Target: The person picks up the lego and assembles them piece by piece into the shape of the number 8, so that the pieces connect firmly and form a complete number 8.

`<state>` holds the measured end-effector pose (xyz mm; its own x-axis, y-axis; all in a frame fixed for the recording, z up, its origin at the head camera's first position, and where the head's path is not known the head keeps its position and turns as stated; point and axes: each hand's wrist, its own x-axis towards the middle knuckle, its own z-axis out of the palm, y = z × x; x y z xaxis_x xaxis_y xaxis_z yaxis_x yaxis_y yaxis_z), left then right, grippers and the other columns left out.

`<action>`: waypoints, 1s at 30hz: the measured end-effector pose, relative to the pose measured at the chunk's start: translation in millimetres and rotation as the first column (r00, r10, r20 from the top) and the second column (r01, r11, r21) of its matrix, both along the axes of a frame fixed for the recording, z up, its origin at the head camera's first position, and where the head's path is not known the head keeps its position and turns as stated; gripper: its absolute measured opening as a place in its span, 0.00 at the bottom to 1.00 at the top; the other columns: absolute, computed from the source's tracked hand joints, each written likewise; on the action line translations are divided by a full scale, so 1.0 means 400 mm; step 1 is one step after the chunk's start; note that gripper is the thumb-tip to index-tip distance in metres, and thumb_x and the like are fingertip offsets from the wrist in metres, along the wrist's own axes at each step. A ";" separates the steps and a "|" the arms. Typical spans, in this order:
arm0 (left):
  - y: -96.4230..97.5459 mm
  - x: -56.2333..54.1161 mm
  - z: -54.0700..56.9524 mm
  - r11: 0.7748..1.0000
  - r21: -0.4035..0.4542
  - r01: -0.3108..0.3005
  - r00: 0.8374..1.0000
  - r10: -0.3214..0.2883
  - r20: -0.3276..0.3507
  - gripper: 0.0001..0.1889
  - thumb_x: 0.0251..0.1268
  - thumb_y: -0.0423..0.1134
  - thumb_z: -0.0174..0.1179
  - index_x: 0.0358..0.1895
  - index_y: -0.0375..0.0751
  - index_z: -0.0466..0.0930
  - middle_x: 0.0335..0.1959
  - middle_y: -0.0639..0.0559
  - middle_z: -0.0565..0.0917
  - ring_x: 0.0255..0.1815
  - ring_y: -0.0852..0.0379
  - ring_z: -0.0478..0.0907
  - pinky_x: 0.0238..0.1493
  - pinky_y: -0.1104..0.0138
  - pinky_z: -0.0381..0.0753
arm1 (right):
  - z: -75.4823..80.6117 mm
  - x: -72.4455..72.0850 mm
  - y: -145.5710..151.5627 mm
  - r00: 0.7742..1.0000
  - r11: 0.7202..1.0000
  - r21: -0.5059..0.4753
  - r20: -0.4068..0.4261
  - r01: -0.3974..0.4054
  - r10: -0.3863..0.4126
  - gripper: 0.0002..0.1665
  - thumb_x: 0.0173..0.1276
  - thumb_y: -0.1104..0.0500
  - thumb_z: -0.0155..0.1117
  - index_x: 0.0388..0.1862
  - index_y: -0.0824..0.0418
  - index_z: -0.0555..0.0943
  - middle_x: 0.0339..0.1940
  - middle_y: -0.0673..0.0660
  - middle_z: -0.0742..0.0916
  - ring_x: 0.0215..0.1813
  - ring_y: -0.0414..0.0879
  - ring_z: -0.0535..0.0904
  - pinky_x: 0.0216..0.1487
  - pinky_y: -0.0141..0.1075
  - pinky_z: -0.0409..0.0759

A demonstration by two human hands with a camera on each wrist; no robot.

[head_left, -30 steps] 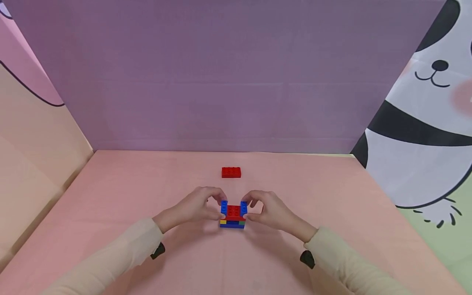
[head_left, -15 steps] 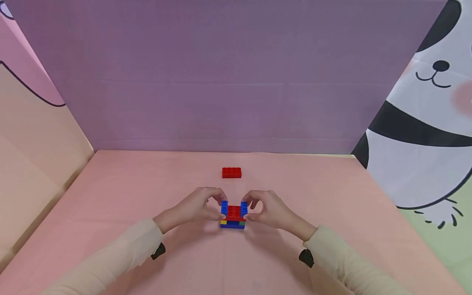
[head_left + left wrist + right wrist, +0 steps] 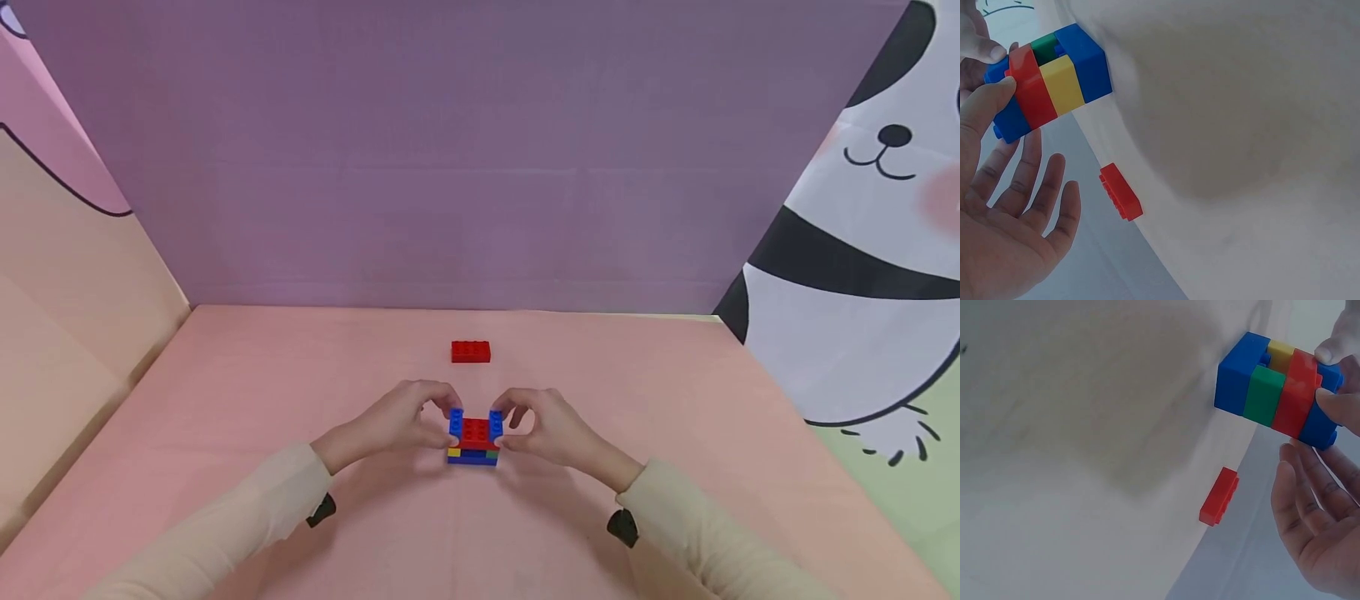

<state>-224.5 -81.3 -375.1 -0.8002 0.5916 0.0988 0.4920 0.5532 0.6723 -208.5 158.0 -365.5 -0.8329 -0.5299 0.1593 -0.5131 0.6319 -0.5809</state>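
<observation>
A stack of toy building bricks stands on the table between both hands. Its bottom layer is a blue brick (image 3: 1087, 62); above it sit a yellow brick (image 3: 1062, 85) and a green brick (image 3: 1265, 395) with a gap between. A red brick (image 3: 475, 432) bridges those two. Two small blue bricks cap its ends. My left hand (image 3: 401, 417) pinches the left blue brick (image 3: 456, 423) between thumb and finger, from near and far sides. The right blue brick (image 3: 496, 425) is pinched the same way by my right hand (image 3: 551, 427).
Beyond the stack, a loose red brick (image 3: 470, 352) lies on the pink tabletop (image 3: 300, 358). A purple panel (image 3: 450, 167) rises at the table's back edge. A beige panel stands at left, a panda-printed one (image 3: 862, 350) at right.
</observation>
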 end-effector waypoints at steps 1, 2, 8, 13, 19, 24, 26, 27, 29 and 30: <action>0.000 0.000 0.000 1.000 -0.001 -0.002 1.000 0.002 0.003 0.16 0.47 0.43 0.70 0.41 0.54 0.77 0.37 0.62 0.80 0.47 0.52 0.76 0.54 0.52 0.71 | -0.002 0.001 0.000 1.000 1.000 -0.007 0.007 0.004 -0.004 0.19 0.50 0.58 0.72 0.42 0.56 0.79 0.38 0.50 0.84 0.37 0.44 0.78 0.38 0.42 0.80; 0.000 0.000 0.000 1.000 -0.003 -0.004 1.000 0.004 0.006 0.16 0.46 0.43 0.70 0.40 0.54 0.77 0.37 0.62 0.80 0.48 0.52 0.76 0.54 0.52 0.71 | -0.005 0.002 0.000 1.000 1.000 -0.014 0.016 0.009 -0.009 0.19 0.50 0.58 0.72 0.42 0.56 0.79 0.39 0.50 0.84 0.37 0.44 0.78 0.38 0.42 0.80; -0.001 0.001 -0.001 1.000 -0.007 -0.010 1.000 0.010 0.004 0.16 0.46 0.43 0.70 0.40 0.54 0.77 0.37 0.62 0.80 0.47 0.53 0.75 0.54 0.53 0.72 | -0.013 0.004 0.000 0.999 0.999 -0.042 0.044 0.030 -0.028 0.20 0.51 0.58 0.72 0.44 0.56 0.79 0.40 0.50 0.84 0.39 0.45 0.78 0.33 0.31 0.79; 0.000 0.002 0.000 1.000 -0.007 -0.011 1.000 0.011 0.008 0.16 0.46 0.43 0.70 0.40 0.54 0.77 0.37 0.62 0.80 0.48 0.52 0.76 0.53 0.53 0.72 | -0.013 0.006 0.004 0.999 0.999 -0.048 0.043 0.016 -0.014 0.20 0.52 0.57 0.71 0.45 0.56 0.78 0.41 0.51 0.84 0.40 0.45 0.78 0.30 0.28 0.78; 0.002 0.002 0.001 1.000 -0.019 -0.011 1.000 0.011 0.001 0.16 0.46 0.44 0.70 0.40 0.54 0.77 0.37 0.62 0.80 0.48 0.52 0.75 0.53 0.54 0.72 | -0.014 0.006 0.011 0.999 0.998 -0.056 0.044 -0.002 0.005 0.21 0.52 0.56 0.71 0.46 0.55 0.78 0.42 0.51 0.84 0.40 0.45 0.78 0.31 0.29 0.78; 0.002 0.004 0.003 1.000 -0.019 -0.013 1.000 0.013 -0.003 0.16 0.46 0.44 0.70 0.40 0.55 0.77 0.37 0.62 0.80 0.48 0.52 0.75 0.53 0.54 0.72 | -0.012 0.004 0.014 0.999 0.999 -0.045 0.033 -0.021 0.023 0.21 0.53 0.56 0.70 0.47 0.56 0.77 0.43 0.51 0.84 0.40 0.45 0.79 0.31 0.29 0.78; 0.002 0.005 0.004 1.000 -0.019 -0.013 1.000 0.013 -0.002 0.16 0.46 0.44 0.70 0.39 0.55 0.77 0.37 0.62 0.80 0.48 0.51 0.75 0.53 0.53 0.72 | -0.011 0.003 0.016 0.999 0.999 -0.047 0.039 -0.019 0.021 0.22 0.53 0.55 0.70 0.47 0.56 0.77 0.43 0.52 0.84 0.40 0.46 0.79 0.31 0.29 0.78; 0.002 0.005 0.004 1.000 -0.018 -0.013 1.000 0.013 -0.002 0.16 0.46 0.44 0.70 0.39 0.55 0.77 0.37 0.62 0.80 0.48 0.51 0.75 0.53 0.53 0.72 | -0.010 0.004 0.018 0.999 0.999 -0.050 0.043 -0.018 0.020 0.22 0.53 0.54 0.70 0.47 0.56 0.77 0.43 0.52 0.84 0.40 0.46 0.79 0.32 0.29 0.78; 0.002 0.005 0.004 1.000 -0.020 -0.014 1.000 0.014 0.001 0.16 0.46 0.44 0.70 0.40 0.55 0.77 0.37 0.62 0.80 0.49 0.51 0.75 0.53 0.53 0.72 | -0.010 0.004 0.019 0.999 0.998 -0.056 0.050 -0.011 0.013 0.22 0.54 0.53 0.70 0.48 0.56 0.77 0.44 0.52 0.84 0.41 0.46 0.78 0.32 0.30 0.78; 0.002 0.004 0.003 1.000 -0.021 -0.016 1.000 0.016 0.000 0.16 0.46 0.44 0.70 0.40 0.55 0.77 0.37 0.62 0.79 0.49 0.51 0.75 0.53 0.52 0.72 | -0.010 0.005 0.020 0.999 0.998 -0.061 0.051 -0.007 0.010 0.22 0.54 0.53 0.69 0.48 0.56 0.77 0.44 0.52 0.84 0.41 0.46 0.78 0.32 0.30 0.78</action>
